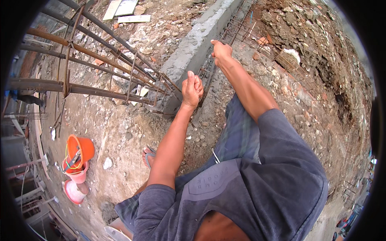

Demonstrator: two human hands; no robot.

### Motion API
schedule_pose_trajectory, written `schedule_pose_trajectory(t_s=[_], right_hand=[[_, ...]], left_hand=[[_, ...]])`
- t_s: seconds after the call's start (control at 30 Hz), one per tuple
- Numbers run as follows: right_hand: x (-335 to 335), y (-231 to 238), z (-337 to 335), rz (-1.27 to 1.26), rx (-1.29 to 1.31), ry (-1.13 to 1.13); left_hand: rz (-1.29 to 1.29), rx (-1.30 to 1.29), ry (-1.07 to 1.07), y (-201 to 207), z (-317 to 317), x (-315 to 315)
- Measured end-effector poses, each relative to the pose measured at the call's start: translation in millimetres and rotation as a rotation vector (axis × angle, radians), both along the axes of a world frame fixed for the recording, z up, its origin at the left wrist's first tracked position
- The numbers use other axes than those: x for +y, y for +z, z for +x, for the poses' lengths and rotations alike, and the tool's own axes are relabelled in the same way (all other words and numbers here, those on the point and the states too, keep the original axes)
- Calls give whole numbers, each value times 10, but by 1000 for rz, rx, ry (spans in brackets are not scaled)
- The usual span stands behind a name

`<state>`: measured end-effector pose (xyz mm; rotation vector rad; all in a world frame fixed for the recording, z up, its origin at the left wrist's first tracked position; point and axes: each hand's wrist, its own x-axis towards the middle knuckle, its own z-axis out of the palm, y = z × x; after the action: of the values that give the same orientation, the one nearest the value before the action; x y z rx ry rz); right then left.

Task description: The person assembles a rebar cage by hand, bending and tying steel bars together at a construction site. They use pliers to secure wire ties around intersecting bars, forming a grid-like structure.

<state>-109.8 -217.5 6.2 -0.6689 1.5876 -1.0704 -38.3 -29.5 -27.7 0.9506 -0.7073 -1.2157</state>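
Observation:
My left hand [192, 90] is closed in a fist with its thumb pointing up, just in front of the near end of a grey concrete beam [185, 52]. Farther off and to the right, my right hand [222, 53] is also closed, fingers curled and thumb side toward the beam. Whatever either fist holds is hidden by the fingers. A narrow cage of thin steel rebar [238, 33] lies along the beam's right side and passes close by both hands. Left of my left hand, thick rebar rods [100, 60] tied with stirrups meet at the beam's end.
An orange bucket [85, 148] stands at left with a tool across it, beside a pink bucket [79, 176] and a red container [74, 192] of pale material. A rubble bank [317, 48] rises at right. White boards [126, 9] lie at the far left.

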Motion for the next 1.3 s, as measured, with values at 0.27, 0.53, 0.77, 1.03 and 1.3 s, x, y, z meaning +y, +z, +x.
schedule_pose_trajectory(t_s=[0.27, 0.53, 0.77, 1.03, 1.3], right_hand=[[-201, -274, -254, 61, -135, 140], [-499, -286, -65, 92, -159, 161], [-606, -340, -41, 80, -61, 179], [-792, -568, -125, 64, 46, 92], [-1236, -1106, -310, 92, 179, -16]], left_hand=[[-59, -7, -156, -6, 31, 158], [-106, 26, -201, -19, 116, 271], [-207, -36, -128, -22, 187, 461], [-145, -232, -11, 12, 181, 865], [-67, -436, 45, 103, 42, 820]])
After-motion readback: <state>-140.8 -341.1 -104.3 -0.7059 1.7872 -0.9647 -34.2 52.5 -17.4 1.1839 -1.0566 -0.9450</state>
